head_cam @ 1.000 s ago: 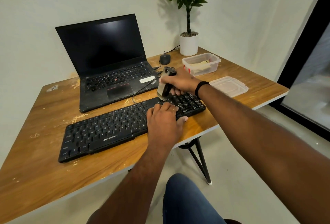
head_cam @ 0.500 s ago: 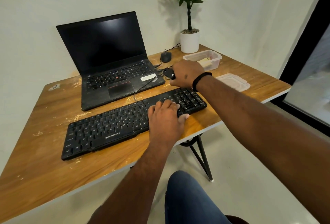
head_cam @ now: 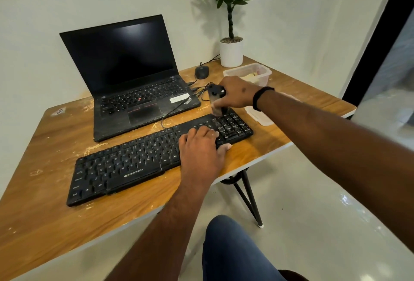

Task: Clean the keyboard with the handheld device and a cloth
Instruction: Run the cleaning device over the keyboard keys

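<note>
The worktop (head_cam: 56, 224) carries my black keyboard (head_cam: 134, 164) along its near side. My left hand (head_cam: 199, 150) lies flat on its keys, fingers relaxed. My right hand (head_cam: 237, 94) grips the handheld device (head_cam: 216, 99), tip on the keyboard's far right corner.

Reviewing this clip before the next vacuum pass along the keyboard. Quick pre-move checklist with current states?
1. Device gripped: right hand curls round the handheld device. Ok.
2. Nozzle on keys: its tip sits at the back right edge of the keyboard, above the number pad; actual contact cannot tell.
3. Keyboard steadied: left hand rests flat on the keys right of centre. Ok.
4. Path clear: the left hand lies in the way of any pass leftward. Not ok.
5. Cable clear: a thin cable loops behind the keyboard, near the nozzle. Cannot tell if it will snag.
6. Cloth ready: something pale lies in the tub; cannot tell if it is the cloth.
</note>
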